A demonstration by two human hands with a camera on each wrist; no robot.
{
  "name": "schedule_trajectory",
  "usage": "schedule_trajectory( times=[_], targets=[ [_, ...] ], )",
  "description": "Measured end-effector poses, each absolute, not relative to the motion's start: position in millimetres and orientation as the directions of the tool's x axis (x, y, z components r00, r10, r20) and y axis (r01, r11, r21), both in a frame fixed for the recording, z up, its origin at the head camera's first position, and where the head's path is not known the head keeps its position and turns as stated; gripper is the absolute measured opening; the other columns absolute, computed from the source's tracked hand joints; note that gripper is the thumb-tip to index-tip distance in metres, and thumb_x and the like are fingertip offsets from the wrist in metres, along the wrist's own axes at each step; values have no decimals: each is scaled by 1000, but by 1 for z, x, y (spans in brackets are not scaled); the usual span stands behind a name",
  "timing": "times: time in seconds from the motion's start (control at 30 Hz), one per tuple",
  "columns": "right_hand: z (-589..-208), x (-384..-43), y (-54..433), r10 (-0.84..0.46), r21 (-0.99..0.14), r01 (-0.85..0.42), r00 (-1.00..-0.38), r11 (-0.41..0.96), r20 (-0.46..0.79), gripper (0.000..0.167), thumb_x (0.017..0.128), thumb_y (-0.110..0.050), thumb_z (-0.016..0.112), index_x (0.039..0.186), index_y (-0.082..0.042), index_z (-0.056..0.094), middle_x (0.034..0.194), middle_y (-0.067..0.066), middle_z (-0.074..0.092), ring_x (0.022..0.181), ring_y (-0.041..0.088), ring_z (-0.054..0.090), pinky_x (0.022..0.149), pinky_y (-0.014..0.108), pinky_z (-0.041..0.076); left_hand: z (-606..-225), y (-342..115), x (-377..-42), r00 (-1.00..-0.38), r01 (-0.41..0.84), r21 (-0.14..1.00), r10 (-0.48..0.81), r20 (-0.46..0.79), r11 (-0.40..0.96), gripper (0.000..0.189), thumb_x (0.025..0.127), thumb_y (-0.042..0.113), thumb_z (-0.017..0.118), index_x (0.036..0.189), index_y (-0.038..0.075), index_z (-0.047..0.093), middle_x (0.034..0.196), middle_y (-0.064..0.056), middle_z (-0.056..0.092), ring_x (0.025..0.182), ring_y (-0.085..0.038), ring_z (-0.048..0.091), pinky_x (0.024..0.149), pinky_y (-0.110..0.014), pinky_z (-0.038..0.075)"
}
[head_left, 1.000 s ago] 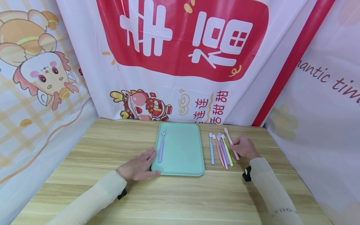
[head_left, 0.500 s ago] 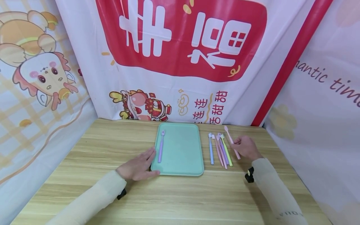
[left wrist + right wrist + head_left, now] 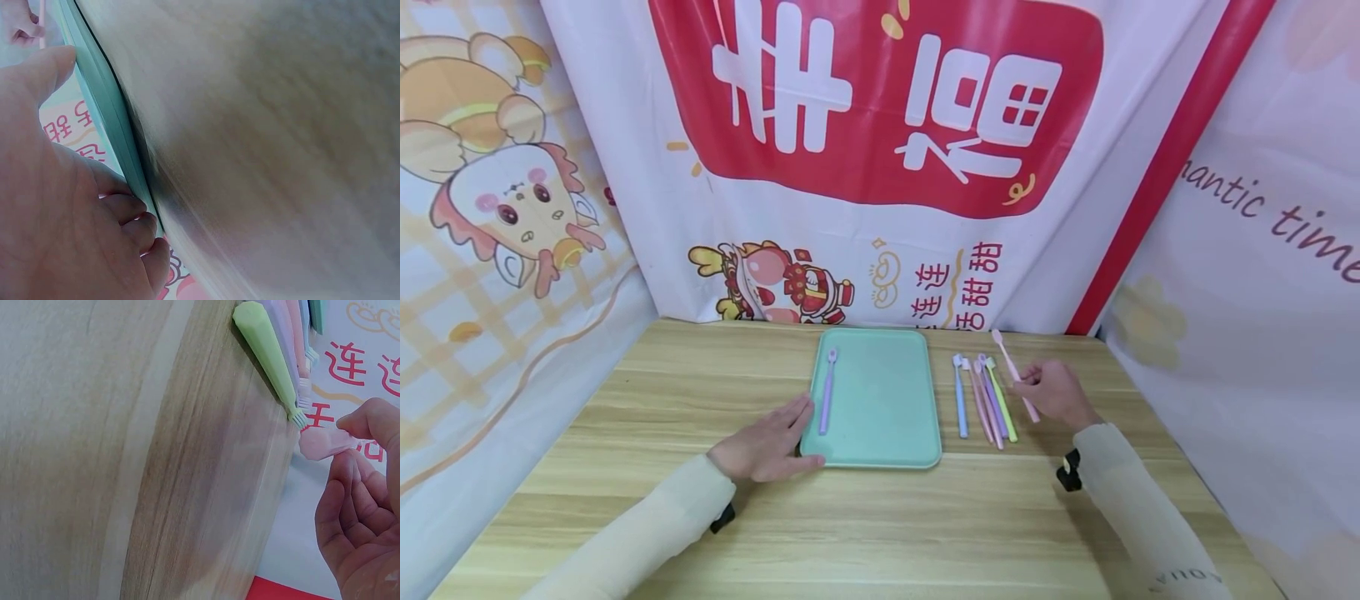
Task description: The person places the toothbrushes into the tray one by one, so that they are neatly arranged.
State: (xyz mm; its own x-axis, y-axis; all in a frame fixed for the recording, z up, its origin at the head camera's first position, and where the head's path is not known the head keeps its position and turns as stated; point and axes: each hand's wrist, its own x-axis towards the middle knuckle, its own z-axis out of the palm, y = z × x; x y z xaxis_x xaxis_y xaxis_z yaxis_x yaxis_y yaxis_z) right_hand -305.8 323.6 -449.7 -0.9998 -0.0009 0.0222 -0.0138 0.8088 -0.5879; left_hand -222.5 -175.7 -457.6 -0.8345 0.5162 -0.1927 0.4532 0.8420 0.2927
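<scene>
My left hand (image 3: 767, 442) lies against the left edge of a mint-green tray (image 3: 880, 408), fingers extended and thumb at its front left corner. In the left wrist view, the thumb and fingertips touch the tray's rim (image 3: 115, 119). One purple toothbrush (image 3: 827, 396) lies lengthwise along the tray's left side. Right of the tray, my right hand (image 3: 1056, 392) pinches a light pink toothbrush (image 3: 1009, 360) between thumb and fingers, its head pointing away. The right wrist view shows the handle end of this pink toothbrush (image 3: 319, 444) held clear of the tabletop.
Between tray and right hand lie a blue toothbrush (image 3: 961, 400), a green toothbrush (image 3: 1002, 404) and several pink and purple ones, partly overlapping. All rest on a wood-grain table (image 3: 880, 533). A printed cloth (image 3: 880, 200) hangs at the table's back edge, with more cloth at both sides.
My right hand has picked up the light pink toothbrush and raised it slightly, away from the other toothbrushes. My left hand stays at the tray's edge. The head view has shifted a little.
</scene>
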Motion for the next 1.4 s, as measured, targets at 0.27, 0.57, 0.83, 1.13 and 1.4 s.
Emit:
schedule_trajectory(
  times=[0.27, 0.57, 0.83, 1.13, 1.4],
  targets=[
    [-446, -303, 317, -37, -580, -67, -997, 812, 63, 17, 93, -16, 76, 104, -3, 71, 97, 13, 74, 79, 19, 67, 65, 25, 59, -459, -176, -223, -833, 454, 299, 519, -191, 839, 99, 103, 64, 53, 166, -6, 19, 177, -23, 13, 165, -39, 17, 132, -58, 25],
    [-442, -298, 301, -79, -573, -127, -991, 810, 109, 14, 92, -15, 75, 102, -6, 73, 97, 11, 76, 83, 19, 68, 69, 26, 60, -457, -176, -222, -833, 460, 294, 522, -186, 838, 99, 103, 63, 54, 165, -6, 20, 177, -24, 13, 164, -40, 18, 131, -58, 27],
    [-438, -296, 285, -112, -584, -172, -984, 794, 138, 14, 92, -15, 75, 102, -6, 74, 96, 9, 76, 84, 19, 68, 71, 26, 59, -458, -175, -222, -833, 462, 292, 523, -180, 837, 99, 103, 63, 54, 165, -6, 20, 177, -24, 14, 164, -41, 18, 131, -59, 27],
    [-434, -292, 259, -158, -597, -248, -967, 763, 199, 11, 90, -13, 77, 98, -5, 76, 92, 8, 77, 81, 15, 69, 68, 22, 61, -458, -176, -222, -834, 459, 295, 521, -183, 838, 99, 103, 63, 55, 166, -5, 20, 177, -23, 14, 164, -40, 18, 131, -59, 28],
    [-431, -290, 234, -185, -629, -278, -960, 726, 211, 10, 90, -10, 78, 98, -4, 75, 91, 8, 76, 79, 16, 70, 66, 23, 62, -458, -176, -223, -837, 452, 283, 512, -193, 846, 100, 102, 65, 54, 166, -4, 20, 177, -21, 14, 165, -39, 18, 131, -58, 28]
  ],
)
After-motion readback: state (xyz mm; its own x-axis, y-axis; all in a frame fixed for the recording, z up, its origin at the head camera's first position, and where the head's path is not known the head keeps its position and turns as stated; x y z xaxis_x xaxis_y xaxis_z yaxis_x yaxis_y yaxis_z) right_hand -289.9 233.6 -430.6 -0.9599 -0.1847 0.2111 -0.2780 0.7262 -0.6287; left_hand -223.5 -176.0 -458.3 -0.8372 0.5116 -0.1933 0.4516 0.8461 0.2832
